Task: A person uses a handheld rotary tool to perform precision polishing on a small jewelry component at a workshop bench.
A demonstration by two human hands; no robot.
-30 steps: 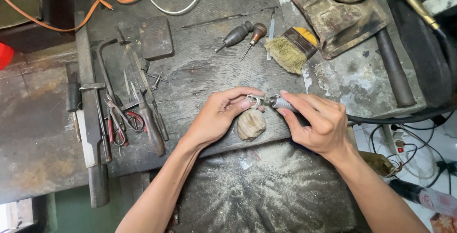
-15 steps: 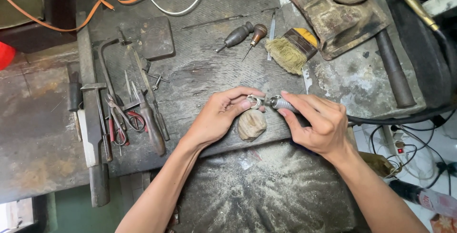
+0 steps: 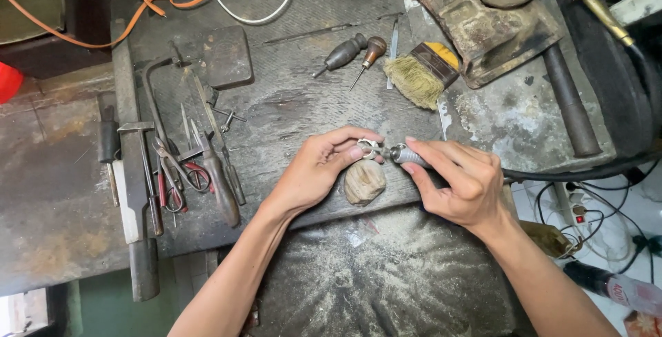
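Almost nothing has shifted since the earlier frames; the left hand [image 3: 318,170] still pinches a small metal ring [image 3: 369,148] at frame centre, above the worn wooden peg [image 3: 364,181]; the right hand [image 3: 460,180] keeps gripping the rotary handpiece [image 3: 408,155] against it.

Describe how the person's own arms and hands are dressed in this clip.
Both the left hand and right hand are bare: no gloves, and no rings, watch or bracelets that I can see. The forearms are uncovered too, with no sleeves in view.
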